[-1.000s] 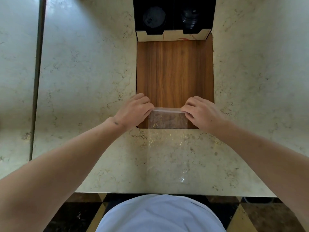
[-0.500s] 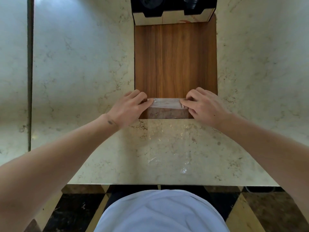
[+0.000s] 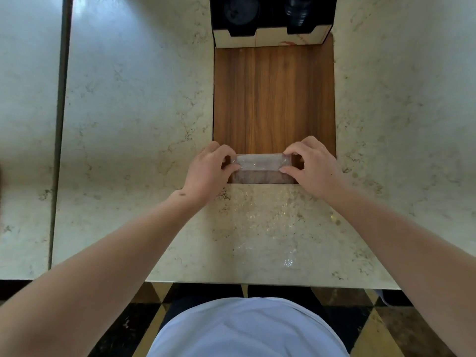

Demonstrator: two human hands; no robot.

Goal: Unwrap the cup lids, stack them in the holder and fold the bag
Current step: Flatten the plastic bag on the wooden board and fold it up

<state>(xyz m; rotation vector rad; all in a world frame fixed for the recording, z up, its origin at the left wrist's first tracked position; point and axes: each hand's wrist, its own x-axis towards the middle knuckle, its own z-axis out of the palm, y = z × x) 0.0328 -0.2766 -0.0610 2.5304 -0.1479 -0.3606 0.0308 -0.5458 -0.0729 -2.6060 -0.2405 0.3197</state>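
Observation:
A clear plastic bag (image 3: pixel 260 217) lies flat from the marble counter up onto the wooden board (image 3: pixel 274 99). Its far end is folded over into a narrow band between my hands. My left hand (image 3: pixel 210 171) pinches the left end of that fold. The right end is pinched by my right hand (image 3: pixel 313 167). At the top edge stands the lid holder (image 3: pixel 270 38), a black and cream box. Black cup lids (image 3: pixel 240 9) sit in its left slot, and more lids (image 3: pixel 296 9) in its right slot.
The marble counter (image 3: pixel 134 124) spreads to both sides of the board. A dark seam (image 3: pixel 60 124) runs down the left. The counter's front edge is near my body, with a black and gold floor below.
Both hands have rolled the bag's far end over toward me again, so the folded band is narrower and thicker. The camera has tilted a little, showing more of the holder.

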